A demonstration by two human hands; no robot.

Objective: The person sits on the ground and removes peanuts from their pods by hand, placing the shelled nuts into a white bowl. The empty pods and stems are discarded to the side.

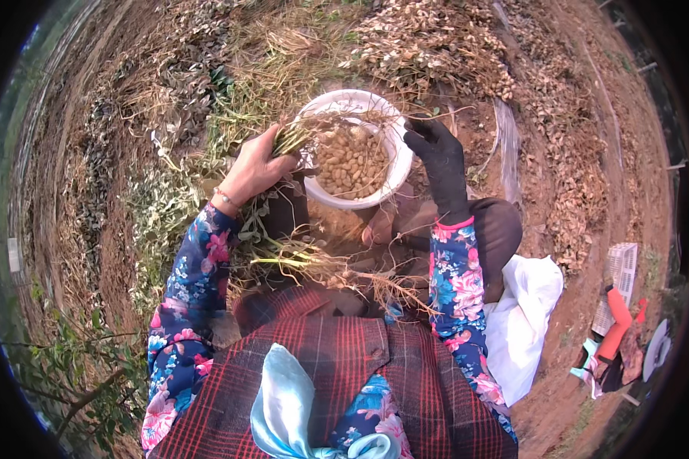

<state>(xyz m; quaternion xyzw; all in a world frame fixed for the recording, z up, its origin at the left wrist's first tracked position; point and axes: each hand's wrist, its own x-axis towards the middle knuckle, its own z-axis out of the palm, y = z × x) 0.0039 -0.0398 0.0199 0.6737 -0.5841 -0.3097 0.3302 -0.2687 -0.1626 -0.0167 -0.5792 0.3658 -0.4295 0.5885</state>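
Observation:
My left hand (pixel 259 163), bare with a beaded bracelet at the wrist, grips a bundle of peanut plant stems (pixel 291 139). Their thin roots stretch rightward over a white plastic bucket (pixel 401 163). Inside the bucket lies a heap of peanuts in their shells (pixel 353 163). By the bucket's right rim is my right hand (pixel 438 163) in a dark glove, its fingers bent close to the root ends; whether they pinch any roots is unclear. More pulled peanut plants (pixel 321 265) lie across my lap, pale roots pointing right.
Dried peanut plants (pixel 430 43) are heaped beyond the bucket, with greener leaves (pixel 169 201) on the left. A white sack (pixel 522 327) rests by my right side. Clear plastic film (pixel 508 149) lies on the soil. Far right, another person with an orange sleeve (pixel 617 321) is near a pale crate (pixel 621 267).

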